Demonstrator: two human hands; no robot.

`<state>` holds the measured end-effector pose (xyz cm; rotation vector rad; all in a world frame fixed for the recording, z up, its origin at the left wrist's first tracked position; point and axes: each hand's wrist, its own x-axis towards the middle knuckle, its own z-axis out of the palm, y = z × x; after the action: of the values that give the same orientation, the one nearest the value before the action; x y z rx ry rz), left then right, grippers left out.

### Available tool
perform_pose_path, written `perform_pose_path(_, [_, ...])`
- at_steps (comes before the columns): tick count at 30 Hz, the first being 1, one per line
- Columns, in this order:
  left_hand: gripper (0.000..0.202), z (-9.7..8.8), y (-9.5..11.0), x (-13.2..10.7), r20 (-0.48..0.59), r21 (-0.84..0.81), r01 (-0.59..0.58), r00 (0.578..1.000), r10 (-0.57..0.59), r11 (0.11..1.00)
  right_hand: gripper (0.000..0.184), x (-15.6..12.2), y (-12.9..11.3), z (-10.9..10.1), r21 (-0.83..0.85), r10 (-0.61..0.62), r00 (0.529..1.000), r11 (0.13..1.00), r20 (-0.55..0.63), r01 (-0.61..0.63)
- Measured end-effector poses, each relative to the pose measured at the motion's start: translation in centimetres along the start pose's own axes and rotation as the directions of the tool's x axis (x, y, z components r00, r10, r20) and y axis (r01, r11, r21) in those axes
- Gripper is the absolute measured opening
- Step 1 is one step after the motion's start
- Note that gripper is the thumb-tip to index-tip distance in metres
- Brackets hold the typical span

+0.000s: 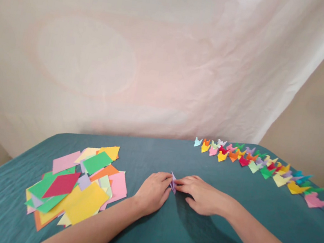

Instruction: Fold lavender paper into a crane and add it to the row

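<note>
Pinching one lilac paper [173, 182] between two hands [152, 192] [204, 195]

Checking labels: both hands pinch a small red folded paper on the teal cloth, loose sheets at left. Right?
Wrong colour: the head view shows the folded paper is pale purple, not red. The left hand and right hand do pinch it on the teal cloth, loose sheets at left.

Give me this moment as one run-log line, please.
left hand: pinching lilac folded paper | right hand: pinching same paper | left side: loose coloured sheets | right side: folded paper figures | surface: teal cloth
</note>
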<state>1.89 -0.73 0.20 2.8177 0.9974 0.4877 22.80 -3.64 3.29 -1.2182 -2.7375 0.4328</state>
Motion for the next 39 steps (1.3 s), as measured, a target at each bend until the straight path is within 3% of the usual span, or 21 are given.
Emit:
perform_pose_path(14, [0.037,0.0,0.4,-0.1,0.05,-0.01,-0.059,0.997,0.06,0.998,0.04,0.1,0.4,0.4,0.031,-0.006,1.0,0.999,-0.025,0.007])
perform_pose_path(29, [0.041,0.2,0.2,-0.2,0.078,0.143,-0.083,0.994,0.072,0.986,0.039,-0.3,0.6,-0.1,-0.002,0.017,1.0,1.0,-0.023,-0.017])
perform_pose_path(34, [0.043,0.1,0.2,-0.2,0.088,0.18,-0.09,0.993,0.075,0.98,0.033,0.2,0.8,0.0,-0.09,0.05,0.992,0.994,-0.114,-0.061])
perform_pose_path(39, [0.043,0.2,0.2,-0.1,0.084,0.196,-0.089,0.994,0.073,0.977,0.042,0.8,1.1,1.0,-0.113,0.049,0.985,0.991,-0.165,-0.068])
